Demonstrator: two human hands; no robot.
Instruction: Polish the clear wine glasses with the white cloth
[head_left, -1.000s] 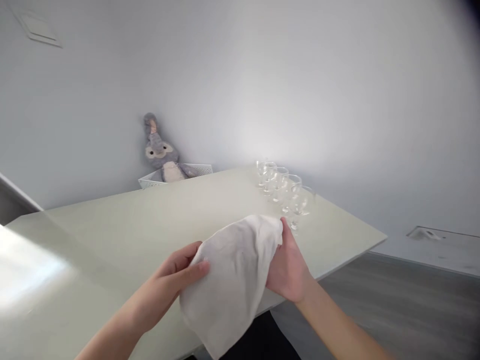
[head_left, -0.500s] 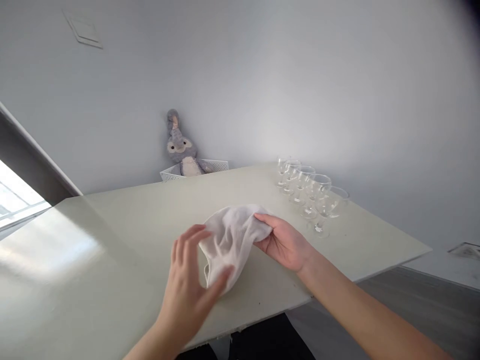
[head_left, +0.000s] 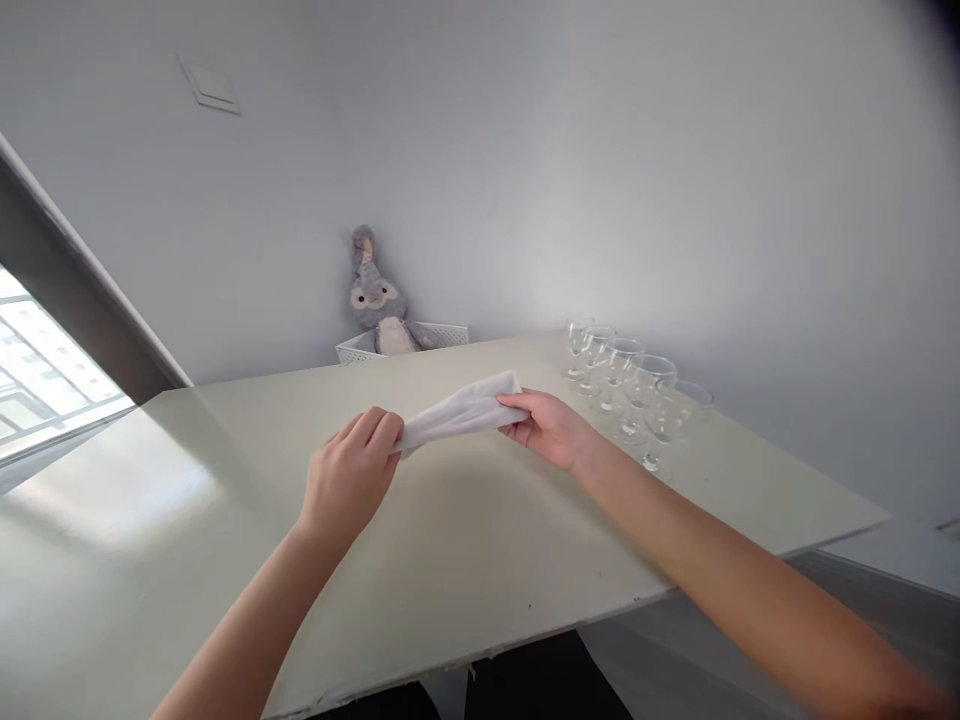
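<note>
Between my hands a white cloth (head_left: pixel 459 408) is stretched into a narrow, bunched strip above the table. My left hand (head_left: pixel 354 468) is closed in a fist around its left end. At the other end, my right hand (head_left: pixel 546 428) pinches the cloth, thumb on top and fingers curled underneath. Beyond my right hand, several clear stemmed glasses (head_left: pixel 651 385) stand upright in a row on the table; the nearest one (head_left: pixel 679 410) is just past my right wrist, apart from it.
The pale table (head_left: pixel 465 540) has a chipped front edge. At its far side a grey plush rabbit (head_left: pixel 382 300) sits in a white perforated basket (head_left: pixel 450 335) by the wall. A window (head_left: pixel 52 370) lies at left, and a switch plate (head_left: pixel 210 85) is on the wall.
My left hand, open beside the hanging cloth before, has closed on its left end. The cloth has gone from loosely draped to pulled into a strip, raised slightly with both hands.
</note>
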